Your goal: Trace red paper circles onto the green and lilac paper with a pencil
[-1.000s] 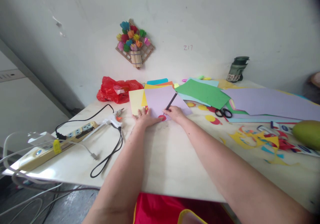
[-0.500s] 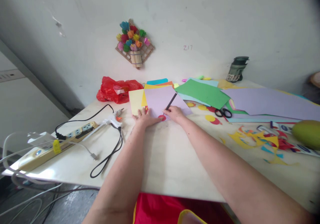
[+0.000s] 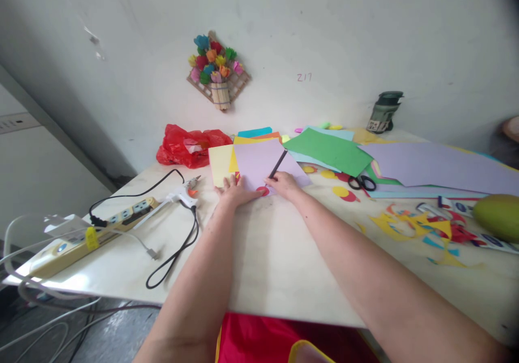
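My left hand (image 3: 233,192) lies spread on the near edge of a light purple sheet (image 3: 259,160), its thumb reaching to a small red paper disc (image 3: 263,191). Between the fingers of my right hand (image 3: 283,183) is a dark pencil or pen (image 3: 278,164), tilted, with its lower end close to the disc. Yellow (image 3: 233,163) and cream (image 3: 220,160) sheets stick out from under the purple one on the left. A bit of red paper shows by my left fingertips.
A glue gun (image 3: 188,193) with its cable and a power strip (image 3: 97,239) lie left. Rightward are black-handled scissors (image 3: 362,183), a green sheet (image 3: 328,149), paper scraps (image 3: 401,225) and a green fruit (image 3: 498,217). A red bag (image 3: 190,146) and bottle (image 3: 385,112) stand behind.
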### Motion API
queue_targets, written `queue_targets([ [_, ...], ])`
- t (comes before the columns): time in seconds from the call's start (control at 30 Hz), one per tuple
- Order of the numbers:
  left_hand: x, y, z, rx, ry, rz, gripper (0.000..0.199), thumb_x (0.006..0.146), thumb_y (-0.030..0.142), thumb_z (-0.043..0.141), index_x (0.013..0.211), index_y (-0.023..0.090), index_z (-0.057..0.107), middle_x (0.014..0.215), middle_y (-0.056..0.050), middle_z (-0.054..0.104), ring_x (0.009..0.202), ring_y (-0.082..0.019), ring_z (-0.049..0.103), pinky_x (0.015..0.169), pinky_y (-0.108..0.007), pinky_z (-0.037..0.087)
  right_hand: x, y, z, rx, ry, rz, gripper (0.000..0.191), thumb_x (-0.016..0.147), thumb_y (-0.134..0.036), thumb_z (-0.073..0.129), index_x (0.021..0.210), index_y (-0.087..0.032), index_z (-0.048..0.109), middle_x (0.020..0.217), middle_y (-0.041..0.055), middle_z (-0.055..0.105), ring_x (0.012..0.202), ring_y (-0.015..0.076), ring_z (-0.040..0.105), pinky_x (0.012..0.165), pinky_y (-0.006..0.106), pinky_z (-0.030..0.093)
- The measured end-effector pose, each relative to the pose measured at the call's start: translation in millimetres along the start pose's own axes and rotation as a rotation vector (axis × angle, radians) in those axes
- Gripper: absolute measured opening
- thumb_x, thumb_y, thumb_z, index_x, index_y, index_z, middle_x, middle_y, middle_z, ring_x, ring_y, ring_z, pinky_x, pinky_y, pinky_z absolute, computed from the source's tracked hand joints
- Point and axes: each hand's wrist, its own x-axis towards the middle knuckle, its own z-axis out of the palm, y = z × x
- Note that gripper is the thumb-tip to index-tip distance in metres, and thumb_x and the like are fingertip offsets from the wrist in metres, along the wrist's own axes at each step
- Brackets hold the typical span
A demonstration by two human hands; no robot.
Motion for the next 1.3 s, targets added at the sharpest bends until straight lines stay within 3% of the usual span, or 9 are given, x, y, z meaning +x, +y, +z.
queue_targets([
  [1.3, -2.7, 2.0, -2.9, 0.013, -0.013, -0.006, 0.102, 0.051, 0.084, 0.025, 0.135, 0.027, 0.014, 0.142, -0.002, -0.002, 0.125, -0.037, -0.008, 0.092, -0.064, 0.002, -4.4, -2.8, -6.0, -0.049, 0.019, 0.011, 0.023, 0.069, -0.036, 0.049, 0.073, -0.019, 0.065, 0.070, 0.0022, 0.065, 0.068, 0.0134, 0.056, 0.058, 0.020, 0.037],
])
